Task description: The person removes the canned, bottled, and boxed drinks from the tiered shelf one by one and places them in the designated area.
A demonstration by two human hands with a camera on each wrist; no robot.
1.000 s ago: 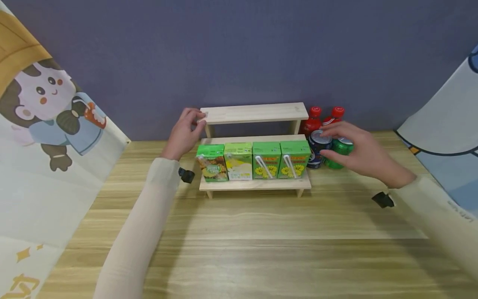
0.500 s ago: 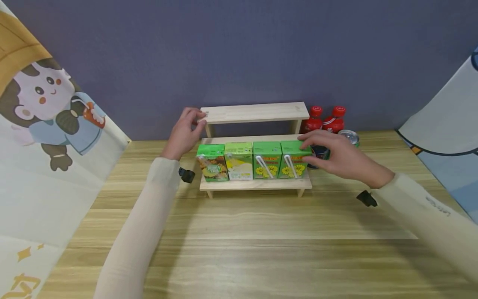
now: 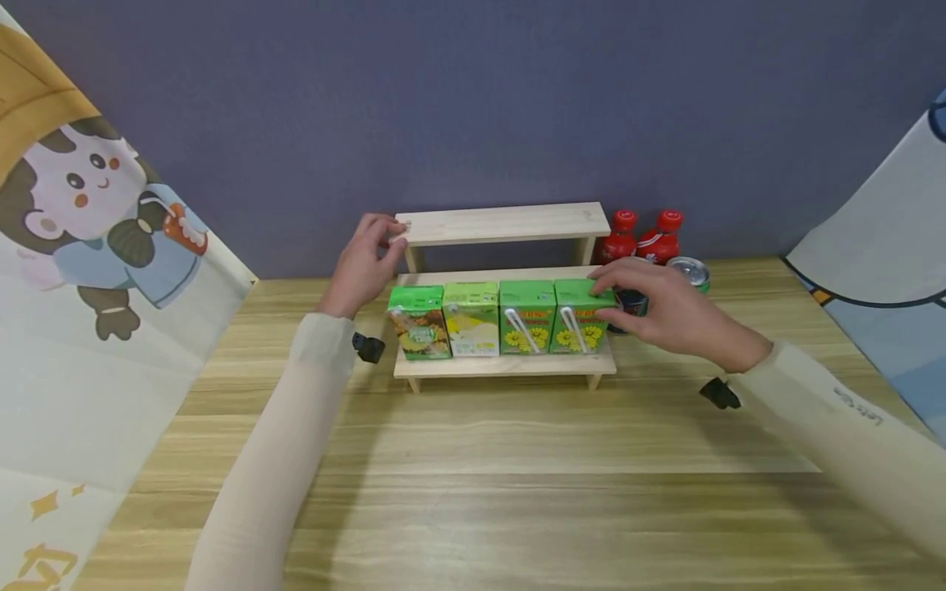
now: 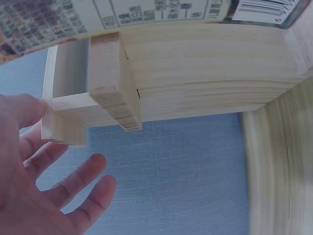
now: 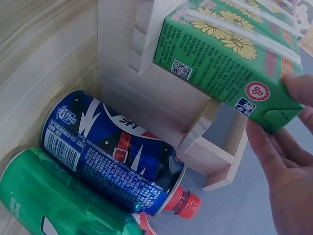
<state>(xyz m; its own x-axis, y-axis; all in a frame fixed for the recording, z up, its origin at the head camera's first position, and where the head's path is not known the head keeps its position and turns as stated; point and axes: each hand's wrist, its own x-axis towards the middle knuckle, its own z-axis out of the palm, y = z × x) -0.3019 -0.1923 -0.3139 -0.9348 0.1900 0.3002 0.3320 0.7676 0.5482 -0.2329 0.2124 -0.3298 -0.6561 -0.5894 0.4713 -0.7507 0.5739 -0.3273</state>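
A small wooden tiered shelf (image 3: 510,222) stands on the table against the back wall. My left hand (image 3: 362,261) holds the left end of its upper board, thumb on one side and fingers on the other, as the left wrist view shows. On the lower tier, several drink cartons stand upright in a row. My right hand (image 3: 654,308) pinches the top of the rightmost carton, a green juice box (image 3: 582,320) with yellow flowers and a white straw; in the right wrist view its thumb (image 5: 301,88) is at the front and the fingers are behind.
Right of the shelf stand a dark blue can (image 5: 112,152), a green can (image 5: 58,196) and two red-capped bottles (image 3: 658,238), partly hidden behind my right hand. Printed cartoon panels (image 3: 96,205) flank both sides. Wood-grain tabletop (image 3: 502,460) lies in front.
My right hand has moved left from above the cans to the rightmost juice box and now grips its top. The left hand stays at the shelf's end.
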